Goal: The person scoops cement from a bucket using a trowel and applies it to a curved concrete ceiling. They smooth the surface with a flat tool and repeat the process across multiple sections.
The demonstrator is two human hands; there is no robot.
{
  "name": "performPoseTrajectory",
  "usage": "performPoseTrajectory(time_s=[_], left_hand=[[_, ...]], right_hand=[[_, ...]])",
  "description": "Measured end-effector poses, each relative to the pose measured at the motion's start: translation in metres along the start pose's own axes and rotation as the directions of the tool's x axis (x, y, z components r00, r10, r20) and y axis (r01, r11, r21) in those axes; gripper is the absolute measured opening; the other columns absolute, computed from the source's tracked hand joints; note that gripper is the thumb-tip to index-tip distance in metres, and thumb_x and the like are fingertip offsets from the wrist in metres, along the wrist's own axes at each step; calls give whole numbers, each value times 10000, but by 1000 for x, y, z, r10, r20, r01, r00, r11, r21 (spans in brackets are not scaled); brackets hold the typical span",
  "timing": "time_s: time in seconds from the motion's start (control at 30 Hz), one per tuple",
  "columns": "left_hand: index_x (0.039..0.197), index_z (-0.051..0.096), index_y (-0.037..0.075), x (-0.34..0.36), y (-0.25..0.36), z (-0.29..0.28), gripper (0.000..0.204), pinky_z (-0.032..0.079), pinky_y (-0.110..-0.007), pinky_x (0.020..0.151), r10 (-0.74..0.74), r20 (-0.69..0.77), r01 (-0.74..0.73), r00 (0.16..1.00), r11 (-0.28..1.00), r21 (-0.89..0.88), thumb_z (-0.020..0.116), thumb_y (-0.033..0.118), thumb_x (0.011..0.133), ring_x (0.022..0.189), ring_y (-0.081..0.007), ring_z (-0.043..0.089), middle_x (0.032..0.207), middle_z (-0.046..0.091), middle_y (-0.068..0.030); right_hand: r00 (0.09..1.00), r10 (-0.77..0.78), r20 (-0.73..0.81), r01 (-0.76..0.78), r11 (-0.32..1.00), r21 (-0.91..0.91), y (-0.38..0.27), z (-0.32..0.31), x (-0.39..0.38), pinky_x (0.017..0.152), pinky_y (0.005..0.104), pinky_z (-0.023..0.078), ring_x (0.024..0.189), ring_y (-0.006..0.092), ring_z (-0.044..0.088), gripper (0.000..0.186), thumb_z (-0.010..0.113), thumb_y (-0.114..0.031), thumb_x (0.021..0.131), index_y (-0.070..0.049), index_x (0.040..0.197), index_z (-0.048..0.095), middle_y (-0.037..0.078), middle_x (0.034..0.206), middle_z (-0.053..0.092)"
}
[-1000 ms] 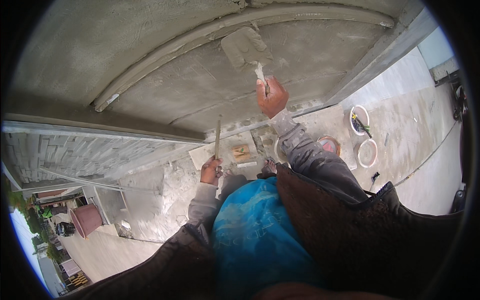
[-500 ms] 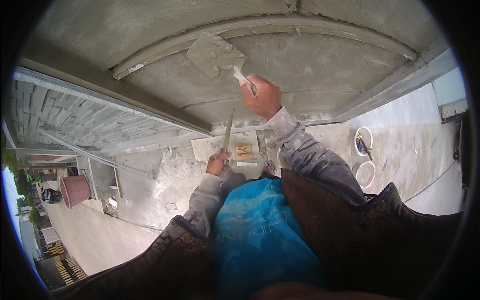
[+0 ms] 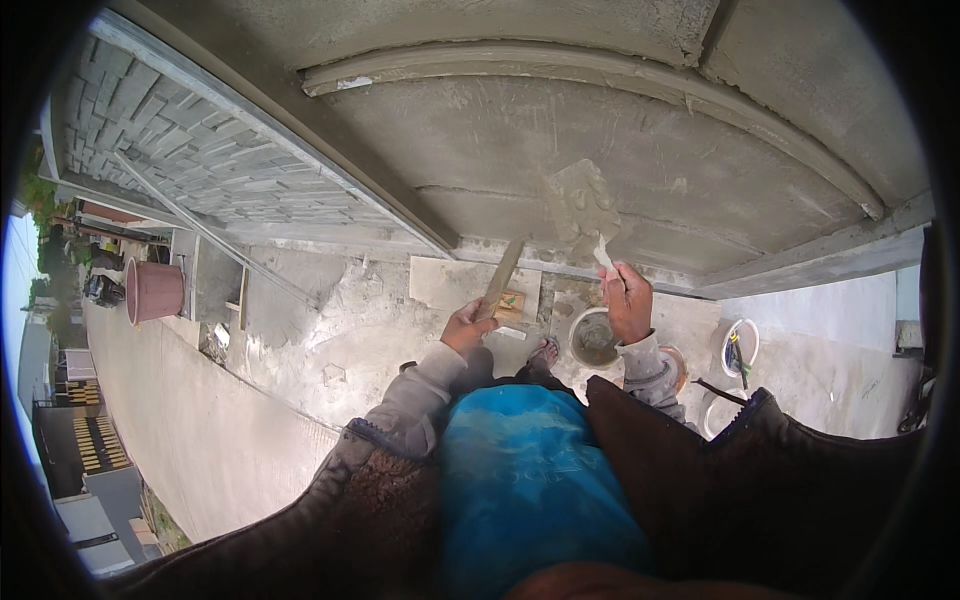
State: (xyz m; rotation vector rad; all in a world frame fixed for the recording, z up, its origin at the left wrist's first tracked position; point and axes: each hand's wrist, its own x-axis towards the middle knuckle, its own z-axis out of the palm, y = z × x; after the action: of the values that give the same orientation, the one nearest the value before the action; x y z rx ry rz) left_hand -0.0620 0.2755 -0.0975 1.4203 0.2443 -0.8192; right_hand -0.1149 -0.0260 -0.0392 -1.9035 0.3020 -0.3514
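1. Trowel (image 3: 585, 205), flat and grey with mortar, pressed blade-first against the rendered wall (image 3: 520, 150), directly above the right hand (image 3: 628, 300).
2. Right hand closed tight round the trowel's pale handle, knuckles up, blade reaching up and left from the fist.
3. Left hand (image 3: 468, 328) fisted round the lower end of a wooden float (image 3: 500, 278), slanting up and right toward the wall base, tip well short of the trowel.
4. Grey mortar bucket (image 3: 595, 340) on the ground just below the right hand, beside a sandalled foot (image 3: 545, 352).
5. White buckets (image 3: 738, 345) further right; reddish tub (image 3: 155, 290) far left.
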Motion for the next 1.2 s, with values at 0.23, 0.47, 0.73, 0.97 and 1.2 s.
performPoseTrajectory(time_s=[0.23, 0.47, 0.73, 0.97, 1.2], left_hand=[[1486, 393, -43, -11, 30, -8, 888, 476, -241, 589, -47, 162, -9, 986, 944, 331, 816, 383, 831, 756, -85, 571, 1162, 657, -70], [1508, 415, 58, -24, 52, -19, 727, 443, -223, 531, 55, 356, -154, 933, 954, 258, 710, 362, 917, 741, -65, 535, 1056, 629, -25], [1489, 399, -22, -44, 87, -10, 651, 506, -238, 640, 240, 503, -258, 830, 965, -34, 680, 104, 916, 856, -85, 603, 1229, 626, -74], [1451, 422, -27, -83, 103, 28, 504, 426, -245, 528, 139, 660, -65, 739, 989, -136, 562, 149, 1000, 767, -80, 575, 1129, 639, -47], [1437, 444, -22, -101, 110, 61, 469, 399, -226, 496, 208, 605, -157, 769, 978, -137, 532, 182, 1024, 697, -44, 539, 938, 609, 26]], right_hand=[[984, 165, -64, -149, 968, 204, 31, 11, -87, 582, 249, 457, 727, 109, 551, 324, 382, -89, 921, 36, 1112, 612, 62, 876, 588], [937, 199, -288, -132, 963, 235, -13, 49, -121, 597, 251, 457, 676, 112, 587, 314, 503, -124, 931, 3, 1210, 572, 38, 765, 597], [829, -162, -535, -94, 903, -419, -42, 75, -146, 965, 401, 477, 1089, 370, 632, 403, 593, -164, 936, 100, 1240, 569, 256, 1199, 635], [699, -409, -587, -21, 808, -588, -66, 75, -150, 748, 379, 536, 916, 348, 657, 356, 732, -124, 852, 7, 1171, 646, 175, 1080, 622], [737, -325, -593, -127, 795, -593, -52, 61, -178, 706, 378, 556, 901, 301, 675, 339, 761, -158, 821, -64, 1137, 685, 100, 1083, 640]])
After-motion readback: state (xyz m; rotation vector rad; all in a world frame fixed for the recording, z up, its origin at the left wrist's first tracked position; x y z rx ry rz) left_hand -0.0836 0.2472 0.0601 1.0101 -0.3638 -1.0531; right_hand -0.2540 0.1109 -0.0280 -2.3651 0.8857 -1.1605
